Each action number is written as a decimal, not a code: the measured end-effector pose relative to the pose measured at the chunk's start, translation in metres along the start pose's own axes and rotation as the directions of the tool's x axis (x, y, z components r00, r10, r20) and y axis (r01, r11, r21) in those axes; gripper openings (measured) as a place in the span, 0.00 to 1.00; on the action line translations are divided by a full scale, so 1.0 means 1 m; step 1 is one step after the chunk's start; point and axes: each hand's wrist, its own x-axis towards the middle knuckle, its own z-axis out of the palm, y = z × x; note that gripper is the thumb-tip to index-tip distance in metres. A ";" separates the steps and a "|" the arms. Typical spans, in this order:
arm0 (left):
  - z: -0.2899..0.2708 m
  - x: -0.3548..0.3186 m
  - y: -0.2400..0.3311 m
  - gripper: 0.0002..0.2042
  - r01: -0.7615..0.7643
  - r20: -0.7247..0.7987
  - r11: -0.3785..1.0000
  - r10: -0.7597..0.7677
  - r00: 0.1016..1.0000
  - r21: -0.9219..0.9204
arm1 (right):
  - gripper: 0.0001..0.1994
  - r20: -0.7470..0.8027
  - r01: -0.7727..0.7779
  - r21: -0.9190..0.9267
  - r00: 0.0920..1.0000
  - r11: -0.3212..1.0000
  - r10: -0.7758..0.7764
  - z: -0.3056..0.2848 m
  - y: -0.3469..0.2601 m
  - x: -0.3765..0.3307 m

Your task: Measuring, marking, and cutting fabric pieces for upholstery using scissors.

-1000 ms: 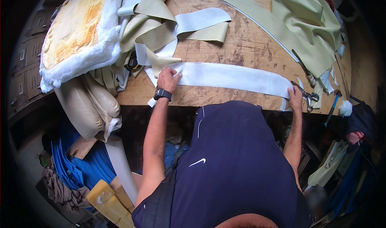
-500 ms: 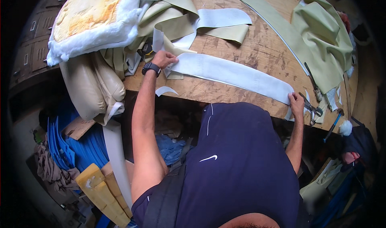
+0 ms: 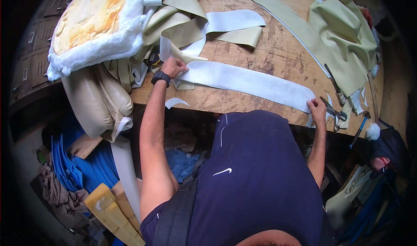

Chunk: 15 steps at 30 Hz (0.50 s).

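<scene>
A long strip of upholstery material [image 3: 247, 82], white side up with rounded ends, lies stretched along the front of the wooden workbench [image 3: 278, 46]. My left hand [image 3: 174, 67], with a black watch on its wrist, pinches the strip's left end. At the other end, my right hand [image 3: 317, 110] grips the corner between thumb and fingers. Scissors [image 3: 338, 116] lie just right of my right hand. Beyond my left hand are curled beige-green offcuts [image 3: 184, 33] with white backing. A small white scrap [image 3: 176, 102] rests near the bench edge.
A foam cushion with white wadding [image 3: 95, 24] stands at the far left, above a beige padded cover [image 3: 93, 100]. Beige-green material [image 3: 343, 42] is heaped at the far right. A knife-like tool [image 3: 335, 83] and a blue-handled hammer [image 3: 359, 129] lie at the right.
The view has shifted slightly, so the bench and its things sit a little further left and lower. Both hands keep their hold on the strip's ends.
</scene>
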 end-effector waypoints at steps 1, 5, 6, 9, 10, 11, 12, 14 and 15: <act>0.001 0.001 -0.005 0.13 0.002 0.016 1.000 -0.002 1.000 -0.019 | 0.11 -0.004 -0.002 0.003 1.000 1.000 0.002 0.000 0.000 0.001; 0.004 -0.001 -0.001 0.11 0.061 0.030 0.997 -0.059 0.998 -0.045 | 0.11 -0.009 0.005 0.008 1.000 1.000 -0.005 -0.003 -0.001 -0.003; 0.006 -0.005 0.001 0.11 0.061 0.031 0.997 -0.060 0.998 -0.044 | 0.11 -0.017 0.029 0.001 0.999 1.000 -0.029 -0.003 -0.001 -0.003; 0.013 -0.024 0.003 0.14 0.007 -0.073 1.000 -0.007 0.997 -0.012 | 0.12 0.037 -0.064 -0.095 0.997 0.993 0.068 -0.013 -0.006 -0.011; 0.015 -0.028 0.005 0.14 0.008 -0.074 1.000 -0.009 0.997 -0.011 | 0.12 0.038 -0.063 -0.094 0.997 0.994 0.066 -0.013 -0.004 -0.011; 0.018 -0.033 0.007 0.15 0.033 -0.078 0.999 -0.034 0.996 -0.012 | 0.12 0.051 -0.074 -0.069 0.996 0.995 0.077 -0.014 -0.001 -0.013; 0.019 -0.037 0.007 0.16 0.058 -0.081 0.998 -0.059 0.995 -0.012 | 0.12 0.065 -0.085 -0.045 0.994 0.995 0.088 -0.014 0.002 -0.013; 0.023 -0.042 0.004 0.17 0.071 -0.088 0.997 -0.074 0.993 -0.035 | 0.12 0.085 -0.095 -0.035 0.992 0.995 0.098 -0.014 0.005 -0.009; 0.026 -0.045 0.005 0.16 0.096 -0.123 0.994 -0.101 0.987 -0.049 | 0.12 0.104 -0.106 -0.023 0.989 0.994 0.108 -0.014 0.005 -0.007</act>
